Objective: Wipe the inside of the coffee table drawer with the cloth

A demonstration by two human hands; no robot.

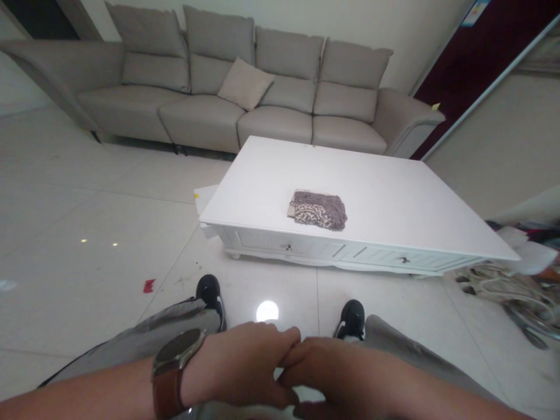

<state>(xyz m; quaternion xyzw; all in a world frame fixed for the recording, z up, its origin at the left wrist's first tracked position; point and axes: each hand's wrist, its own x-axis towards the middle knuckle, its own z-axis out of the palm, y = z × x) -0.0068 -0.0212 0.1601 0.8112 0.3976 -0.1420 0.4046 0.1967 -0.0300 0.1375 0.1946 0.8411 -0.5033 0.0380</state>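
Note:
A folded grey-brown cloth with a pale pattern [318,210] lies near the front edge of the white coffee table [371,186]. My left hand [249,364], with a watch [177,367] on its wrist, is at the bottom centre, its fingers curled and meeting those of my right hand [335,373]. The fingertips touch each other, with a small gap showing between the hands. No object shows in either hand. Both hands are in front of the table, apart from the cloth.
Behind the table stands a long grey sofa [196,119] with a beige cushion [245,83]. My shoes [351,318] rest on the tiled floor. A red scrap [149,286] lies at left; coiled material [511,291] is piled at right.

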